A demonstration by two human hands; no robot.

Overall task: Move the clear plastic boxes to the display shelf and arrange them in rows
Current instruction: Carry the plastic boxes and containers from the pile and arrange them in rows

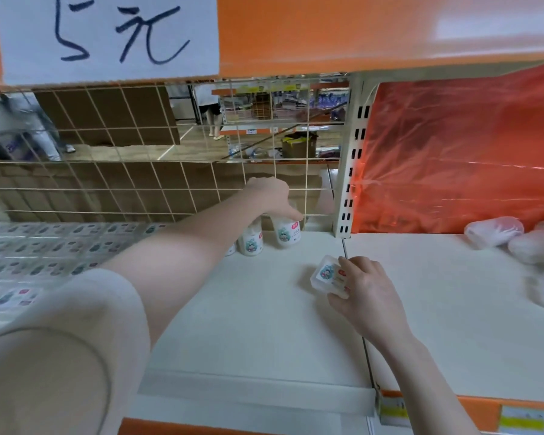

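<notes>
My left hand reaches to the back of the white display shelf and grips the top of a clear plastic box standing upright by the wire grid. Two more upright boxes stand just left of it, partly hidden by my forearm. My right hand holds another clear box with a cartoon label, tilted, low over the shelf near the seam between two shelf boards. Rows of flat clear boxes fill the shelf's left side.
A wire grid back panel closes the shelf's rear. A white slotted upright and red plastic sheet stand at right, with white bagged goods below. An orange shelf with a paper price sign hangs overhead.
</notes>
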